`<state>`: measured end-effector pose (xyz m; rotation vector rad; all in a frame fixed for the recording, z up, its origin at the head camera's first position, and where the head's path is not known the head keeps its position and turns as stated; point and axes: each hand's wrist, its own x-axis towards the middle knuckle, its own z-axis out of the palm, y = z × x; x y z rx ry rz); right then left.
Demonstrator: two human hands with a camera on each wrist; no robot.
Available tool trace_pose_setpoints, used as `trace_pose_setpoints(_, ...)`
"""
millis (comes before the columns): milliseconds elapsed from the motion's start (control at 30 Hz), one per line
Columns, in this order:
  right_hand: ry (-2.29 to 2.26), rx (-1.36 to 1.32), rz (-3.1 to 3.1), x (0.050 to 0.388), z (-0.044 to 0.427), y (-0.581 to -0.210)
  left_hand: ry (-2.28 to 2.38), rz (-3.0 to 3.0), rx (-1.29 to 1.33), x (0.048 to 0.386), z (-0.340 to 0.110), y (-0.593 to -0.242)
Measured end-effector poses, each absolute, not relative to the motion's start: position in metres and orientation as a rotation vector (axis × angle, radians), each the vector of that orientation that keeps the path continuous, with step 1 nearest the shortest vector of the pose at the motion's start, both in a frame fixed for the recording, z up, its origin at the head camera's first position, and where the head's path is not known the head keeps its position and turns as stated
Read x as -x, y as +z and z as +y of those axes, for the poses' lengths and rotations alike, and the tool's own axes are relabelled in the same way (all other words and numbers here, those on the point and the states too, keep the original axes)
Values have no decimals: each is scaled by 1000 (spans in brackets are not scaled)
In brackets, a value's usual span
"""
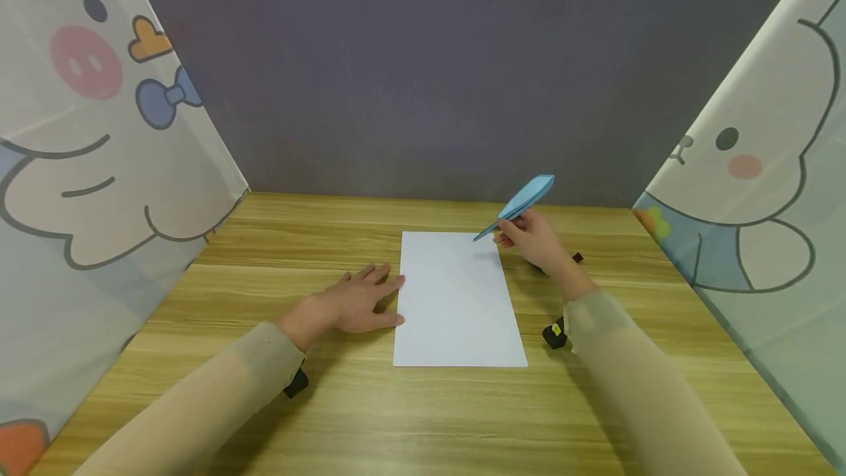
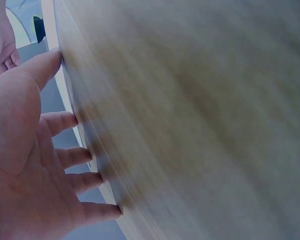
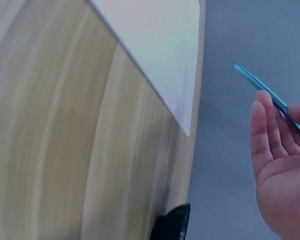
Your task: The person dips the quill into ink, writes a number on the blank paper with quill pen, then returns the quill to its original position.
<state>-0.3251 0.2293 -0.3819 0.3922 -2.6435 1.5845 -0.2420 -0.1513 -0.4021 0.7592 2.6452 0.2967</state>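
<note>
A white sheet of paper [image 1: 456, 307] lies on the wooden table. My right hand [image 1: 532, 242] pinches a light-blue feather-shaped pen [image 1: 525, 198] between thumb and fingers, above the paper's far right corner. The pen's tip points down and left; in the right wrist view the slim blue barrel [image 3: 262, 90] stands clear of the sheet. To the left of the paper, my left hand [image 1: 360, 303] lies palm down with its fingers spread. Its thumb and index fingertip touch the sheet's left edge. In the left wrist view its fingertips [image 2: 85, 155] rest on the tabletop.
Small black pieces show by the right wrist [image 1: 555, 334] and under the left cuff [image 1: 297, 383]. A dark grey panel [image 1: 423, 79] rises behind the wooden table [image 1: 330, 417]. White cloths with cartoon animals hang at the left [image 1: 86, 189] and right [image 1: 767, 204].
</note>
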Motion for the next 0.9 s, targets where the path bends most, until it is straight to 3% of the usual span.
trace_pose_setpoints(900,1644,-234,-2590,347,186,-399,294,2642,-762,242,-152,-402)
